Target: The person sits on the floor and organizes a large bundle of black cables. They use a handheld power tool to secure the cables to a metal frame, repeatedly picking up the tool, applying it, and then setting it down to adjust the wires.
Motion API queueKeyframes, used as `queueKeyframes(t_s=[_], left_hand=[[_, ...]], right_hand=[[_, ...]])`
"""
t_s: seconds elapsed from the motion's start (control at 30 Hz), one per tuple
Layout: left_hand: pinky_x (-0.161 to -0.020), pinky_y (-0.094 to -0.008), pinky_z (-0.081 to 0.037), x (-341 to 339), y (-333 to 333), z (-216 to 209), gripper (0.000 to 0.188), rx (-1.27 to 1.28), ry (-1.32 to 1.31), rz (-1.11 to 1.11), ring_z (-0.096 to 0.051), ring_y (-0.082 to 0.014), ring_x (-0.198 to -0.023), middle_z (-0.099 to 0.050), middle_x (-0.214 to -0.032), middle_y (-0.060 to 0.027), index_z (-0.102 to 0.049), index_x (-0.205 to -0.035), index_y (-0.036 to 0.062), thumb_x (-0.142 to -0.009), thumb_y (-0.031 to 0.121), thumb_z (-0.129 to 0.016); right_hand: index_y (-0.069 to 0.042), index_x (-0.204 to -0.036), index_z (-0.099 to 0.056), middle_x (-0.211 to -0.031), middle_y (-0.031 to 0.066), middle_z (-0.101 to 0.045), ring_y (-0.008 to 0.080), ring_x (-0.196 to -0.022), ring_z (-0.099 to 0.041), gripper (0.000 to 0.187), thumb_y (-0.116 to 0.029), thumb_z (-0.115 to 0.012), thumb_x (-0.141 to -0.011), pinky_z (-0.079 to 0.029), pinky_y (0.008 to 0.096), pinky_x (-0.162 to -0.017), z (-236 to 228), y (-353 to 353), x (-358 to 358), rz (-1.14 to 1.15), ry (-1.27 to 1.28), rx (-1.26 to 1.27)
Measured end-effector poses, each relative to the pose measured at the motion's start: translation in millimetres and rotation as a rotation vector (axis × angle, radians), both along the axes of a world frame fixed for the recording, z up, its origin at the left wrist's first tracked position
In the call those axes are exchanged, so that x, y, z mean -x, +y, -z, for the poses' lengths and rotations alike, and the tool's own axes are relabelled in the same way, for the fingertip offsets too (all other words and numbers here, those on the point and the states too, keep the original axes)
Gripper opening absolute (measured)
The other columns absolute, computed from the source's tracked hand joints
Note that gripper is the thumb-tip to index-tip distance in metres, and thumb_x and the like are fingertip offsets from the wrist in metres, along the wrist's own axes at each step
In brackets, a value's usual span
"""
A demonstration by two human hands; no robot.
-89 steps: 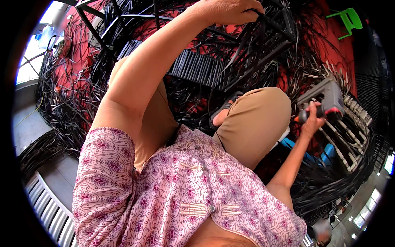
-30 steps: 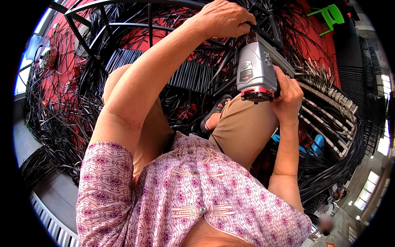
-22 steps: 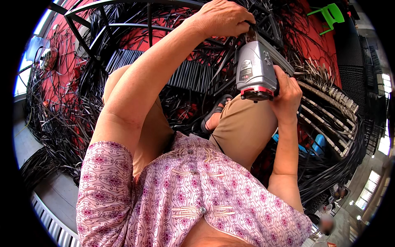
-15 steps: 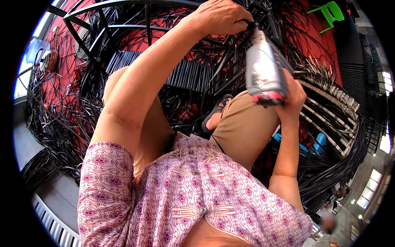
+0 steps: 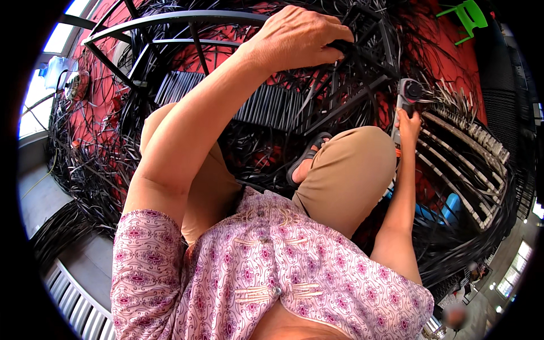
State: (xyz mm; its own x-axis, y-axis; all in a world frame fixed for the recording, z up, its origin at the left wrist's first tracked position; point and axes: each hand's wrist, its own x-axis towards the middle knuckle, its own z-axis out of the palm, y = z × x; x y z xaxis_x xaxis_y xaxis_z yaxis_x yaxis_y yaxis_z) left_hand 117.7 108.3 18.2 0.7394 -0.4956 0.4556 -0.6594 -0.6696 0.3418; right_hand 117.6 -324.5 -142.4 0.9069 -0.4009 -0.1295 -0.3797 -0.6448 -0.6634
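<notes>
**Nail gun [image 5: 407, 98] in the right hand [image 5: 408, 121]; left hand [image 5: 297, 38] at a black metal frame [image 5: 226, 17]**

Places here are given from the ribbed black panel [image 5: 275, 107], whose dark strips lie side by side beneath the left forearm [image 5: 195, 122].

The nail gun is to the right of the panel, well apart from it, with its round black cap and red ring facing up. The right hand has its fingers wrapped around the tool's grey body, just below that cap. The left hand is beyond the panel's right part, back of the hand upward, beside angled black bars. Its fingers are bent toward the thumb with something dark between them; I cannot tell whether they pinch it.

The frame's curved rail runs beyond the panel, toward its left. Loose black strips [image 5: 85, 153] lie tangled to the panel's left, over a red floor [image 5: 456, 62]. On the near side of the panel are a foot [image 5: 304, 169] in a dark sandal and a bent knee in tan trousers [image 5: 351, 170]. Farther right of the panel, past the nail gun, stand banded beige rods [image 5: 493, 145], with a blue plastic piece [image 5: 451, 207] nearer the wearer. A small green chair [image 5: 475, 16] stands beyond the panel, far to its right.
</notes>
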Motion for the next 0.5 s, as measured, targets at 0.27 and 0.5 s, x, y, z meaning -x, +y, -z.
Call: queueKeyframes(t_s=[0.27,0.5], left_hand=[[-0.064,-0.0361,-0.051,-2,-3,20,0.036,-0.044,-0.205,-0.010,-0.064,-0.0238,-0.075,-0.061,-0.084,-0.0010,-0.068,-0.112,0.0176,-0.080,0.033,-0.072],[-0.067,-0.0357,-0.053,8,-3,24,0.038,-0.088,-0.277,-0.027,-0.064,-0.0222,-0.077,-0.059,-0.085,0.0001,-0.066,-0.114,0.0178,-0.078,0.029,-0.073]], right_hand=[[0.010,-0.135,-0.047,-0.139,0.0285,-0.051,0.0382,-0.128,-0.051,0.085,-0.040,-0.078,-0.073,-0.038,0.0411,-0.108,161,-65,-45,0.042,0.086,0.187],[0.005,-0.123,-0.060,-0.098,0.0150,-0.070,0.0195,-0.089,-0.069,0.034,-0.013,-0.063,-0.095,-0.055,0.0308,-0.082,-155,110,-57,-0.325,-0.775,-0.239]])
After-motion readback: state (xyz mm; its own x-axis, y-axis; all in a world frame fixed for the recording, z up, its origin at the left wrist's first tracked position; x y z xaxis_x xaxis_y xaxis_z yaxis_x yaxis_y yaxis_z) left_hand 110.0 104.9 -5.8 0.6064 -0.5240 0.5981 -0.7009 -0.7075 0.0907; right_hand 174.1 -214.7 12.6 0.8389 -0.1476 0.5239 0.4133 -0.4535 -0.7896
